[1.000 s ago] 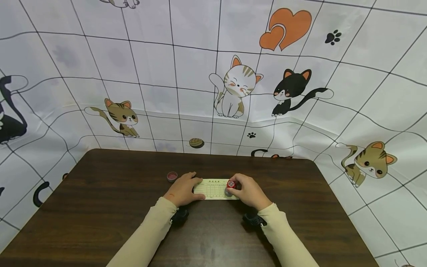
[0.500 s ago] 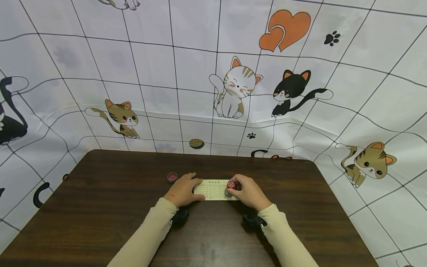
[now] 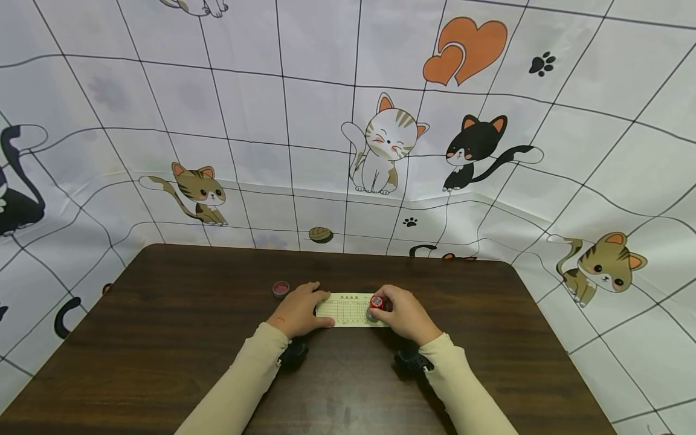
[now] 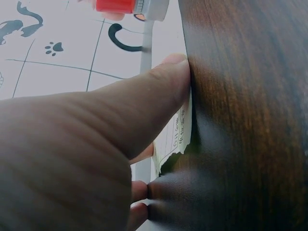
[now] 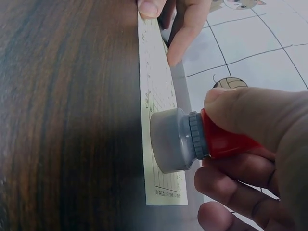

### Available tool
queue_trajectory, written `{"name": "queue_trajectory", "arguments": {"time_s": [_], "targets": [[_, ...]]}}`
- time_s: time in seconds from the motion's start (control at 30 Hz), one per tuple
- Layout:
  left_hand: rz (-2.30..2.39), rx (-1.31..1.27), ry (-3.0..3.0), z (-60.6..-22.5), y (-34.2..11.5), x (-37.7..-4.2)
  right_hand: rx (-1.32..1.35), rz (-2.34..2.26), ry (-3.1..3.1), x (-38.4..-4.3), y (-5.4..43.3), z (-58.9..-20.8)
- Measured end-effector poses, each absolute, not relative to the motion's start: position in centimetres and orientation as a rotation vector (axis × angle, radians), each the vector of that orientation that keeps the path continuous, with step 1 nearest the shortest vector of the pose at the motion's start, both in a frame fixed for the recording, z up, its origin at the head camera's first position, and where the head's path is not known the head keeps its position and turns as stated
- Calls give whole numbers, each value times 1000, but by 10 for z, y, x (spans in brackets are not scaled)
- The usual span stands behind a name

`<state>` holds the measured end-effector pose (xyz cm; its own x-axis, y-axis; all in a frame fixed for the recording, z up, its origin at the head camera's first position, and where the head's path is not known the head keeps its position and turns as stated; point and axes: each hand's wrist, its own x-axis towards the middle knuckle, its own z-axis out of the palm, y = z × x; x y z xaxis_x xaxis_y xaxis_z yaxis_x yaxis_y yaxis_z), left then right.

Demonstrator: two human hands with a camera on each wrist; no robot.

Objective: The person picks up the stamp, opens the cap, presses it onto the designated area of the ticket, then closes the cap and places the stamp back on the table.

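Note:
A pale yellow-green printed form (image 3: 348, 309) with a ruled grid lies flat on the table; its left end looks torn and ragged in the left wrist view. My left hand (image 3: 298, 309) rests on that end, its thumb (image 4: 166, 79) pressing near the close edge and its fingers spread towards the far side. With thumb and fingers my right hand (image 3: 406, 311) grips the red handle of a round stamp (image 5: 173, 139). The stamp's grey base stands on the right part of the form, hiding the print under it.
A small round cap (image 3: 280, 288), pinkish inside, sits on the dark wooden table (image 3: 163, 338) just left of my left hand. Behind the table hangs a white cloth (image 3: 315, 151) with printed cats and grid lines.

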<state>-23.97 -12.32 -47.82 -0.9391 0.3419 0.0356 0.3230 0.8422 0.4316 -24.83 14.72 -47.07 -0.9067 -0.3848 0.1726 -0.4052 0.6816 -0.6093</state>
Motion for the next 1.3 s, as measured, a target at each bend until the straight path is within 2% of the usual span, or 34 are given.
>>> {"name": "queue_trajectory", "arguments": {"time_s": [0.37,1.3], "targets": [[681,537,2971,-480,-123,-240,676,1073,-2831,-248,148,-471],[692,540,2981,-479,-123,-240,687,734,-2811,-243,142,-466]]}}
